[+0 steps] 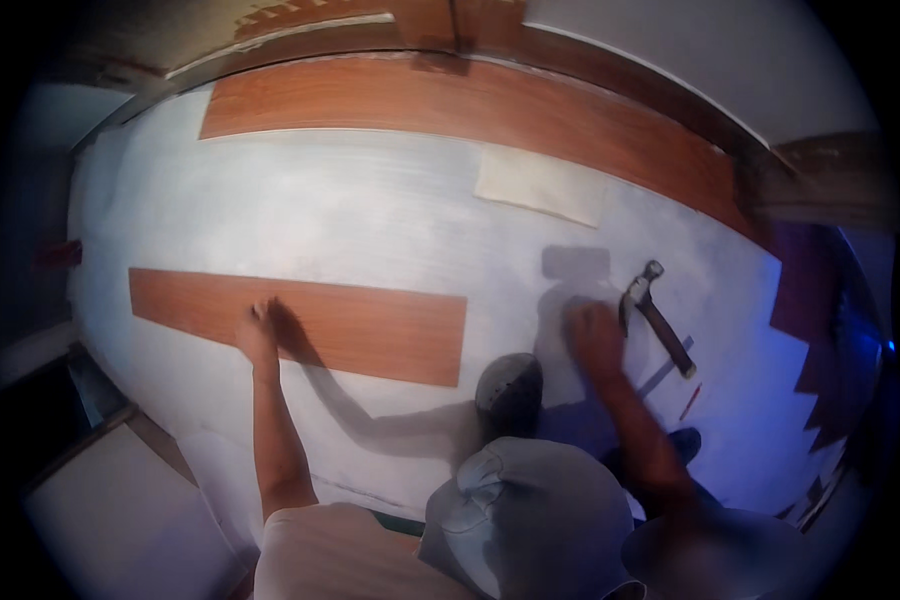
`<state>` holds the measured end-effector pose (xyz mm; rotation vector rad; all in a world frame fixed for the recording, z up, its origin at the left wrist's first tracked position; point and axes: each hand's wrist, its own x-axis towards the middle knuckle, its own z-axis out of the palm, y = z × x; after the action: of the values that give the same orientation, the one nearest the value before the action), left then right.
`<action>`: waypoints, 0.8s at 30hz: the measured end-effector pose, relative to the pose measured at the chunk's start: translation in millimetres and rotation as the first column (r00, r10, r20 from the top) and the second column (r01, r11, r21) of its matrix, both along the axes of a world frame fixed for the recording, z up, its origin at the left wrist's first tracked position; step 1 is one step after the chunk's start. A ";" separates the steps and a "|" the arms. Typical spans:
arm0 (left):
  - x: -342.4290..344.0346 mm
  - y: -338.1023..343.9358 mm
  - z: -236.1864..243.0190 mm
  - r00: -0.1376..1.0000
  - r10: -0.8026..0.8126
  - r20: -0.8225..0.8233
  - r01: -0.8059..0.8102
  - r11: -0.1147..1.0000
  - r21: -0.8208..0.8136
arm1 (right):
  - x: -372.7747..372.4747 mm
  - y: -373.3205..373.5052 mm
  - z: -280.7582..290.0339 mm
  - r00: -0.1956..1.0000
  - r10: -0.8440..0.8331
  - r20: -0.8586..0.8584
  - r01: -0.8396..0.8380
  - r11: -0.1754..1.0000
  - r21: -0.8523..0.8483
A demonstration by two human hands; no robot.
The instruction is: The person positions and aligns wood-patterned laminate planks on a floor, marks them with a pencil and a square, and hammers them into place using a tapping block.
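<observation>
A short wood-grain floor plank (390, 335), reddish brown, lies on the pale floor covering at the left. Over its near left part is my left hand (258, 330), its fingers bent and drawn together; whatever they may hold is too small to make out. My right hand (597, 340) is to the right of the plank and apart from it, slightly blurred, with the fingers curled in. Whether something is inside that hand is hidden. Just right of it lies a claw hammer (660, 315) with a metal head and dark handle. A thin red pencil-like stick (690, 401) lies beyond the handle's end.
Laid planks (370, 95) run along the far wall. Against them lies a cream rectangular sheet (540, 187). More planks (815, 285) form a stepped edge at the right. My dark shoe (510, 393) stands near the short plank's right end. White panel (120, 510) at lower left.
</observation>
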<state>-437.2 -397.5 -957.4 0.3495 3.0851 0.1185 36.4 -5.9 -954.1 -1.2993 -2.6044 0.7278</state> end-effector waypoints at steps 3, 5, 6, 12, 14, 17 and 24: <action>22.8 133.4 12.7 0.907 -0.377 0.188 0.299 0.891 0.342 | 64.8 57.8 3.8 0.999 -0.048 0.005 0.044 0.945 0.325; 52.9 216.1 -5.1 0.742 -0.659 -0.127 0.634 0.626 0.454 | 94.6 75.8 8.6 0.994 -0.038 0.101 0.006 0.953 0.304; 61.5 253.0 -15.0 0.590 -0.780 -0.210 0.772 0.470 0.427 | 102.0 76.2 8.4 0.989 -0.030 0.147 -0.013 0.959 0.284; 121.5 416.5 -6.2 0.241 -0.964 -0.113 0.928 0.195 0.318 | 129.3 87.1 7.8 0.978 0.033 0.206 -0.054 0.994 0.095; 120.4 430.1 -6.4 0.202 -0.977 -0.070 0.933 0.170 0.317 | 122.9 96.9 11.1 0.983 0.026 0.182 -0.032 0.999 0.027; 119.5 435.9 -6.6 0.161 -0.987 -0.015 0.940 0.148 0.308 | 113.0 106.5 17.6 0.980 0.107 0.170 -0.113 0.993 0.025; 119.8 436.5 -5.6 0.151 -0.987 0.055 0.941 0.161 0.298 | 90.1 99.7 26.8 0.942 0.111 0.318 -0.072 0.988 -0.133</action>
<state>-317.3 39.0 -963.1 2.0681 1.9285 0.3662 126.5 93.9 -927.3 -1.4498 -2.9388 0.7519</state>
